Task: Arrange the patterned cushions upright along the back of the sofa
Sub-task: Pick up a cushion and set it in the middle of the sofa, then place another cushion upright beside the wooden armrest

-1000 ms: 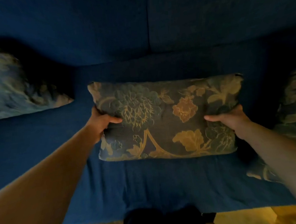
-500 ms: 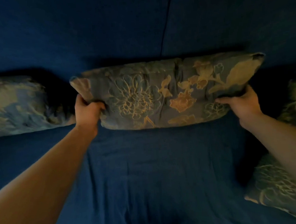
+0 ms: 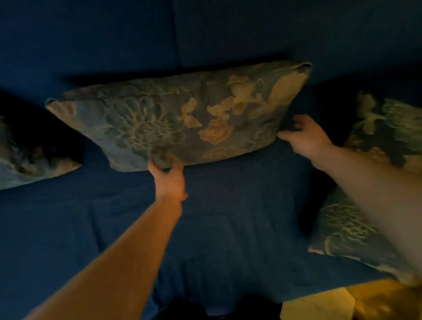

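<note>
1. While dim light fell on it, the blue sofa (image 3: 60, 233) filled the view.
2. Against its far backrest stood the middle cushion (image 3: 182, 117), between the left cushion (image 3: 9, 146) and the right cushion (image 3: 384, 152).
3. Below it, the left hand (image 3: 168, 179) pinched its near edge with the fingers closed.
4. At its right end, the right hand (image 3: 303, 134) touched it with the fingers spread apart.

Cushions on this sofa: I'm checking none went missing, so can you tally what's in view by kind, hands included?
Patterned cushions: 4 (middle cushion, left cushion, right cushion, cushion lying flat at the front right)
Blue sofa: 1
Bare hands: 2 (left hand, right hand)
Total: 7
</note>
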